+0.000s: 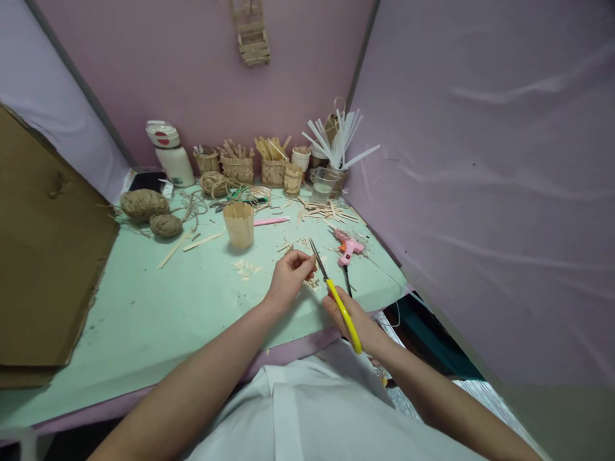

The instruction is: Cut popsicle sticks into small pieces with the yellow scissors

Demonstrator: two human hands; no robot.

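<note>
My right hand (353, 314) grips a pair of scissors (342, 307) with yellow handles, the blades pointing up and away from me. Beside the blade tips, my left hand (293, 272) is closed in a pinch. What sits between its fingertips is too small to make out. Pale wood chips (312, 282) lie on the table under and around the hands. Beyond my left hand stands a small cup made of wooden slats (239, 225). A pink glue gun (350, 248) rests to the right of the scissors.
Twine balls (144, 205) and loose wooden strips (203, 241) lie at the left. Along the back wall stand a white bottle (175, 163), stick-filled containers (237, 169) and a bundle of white glue sticks (339, 137). Cardboard (43, 256) borders the left side; a pink pen (271, 221) lies mid-table.
</note>
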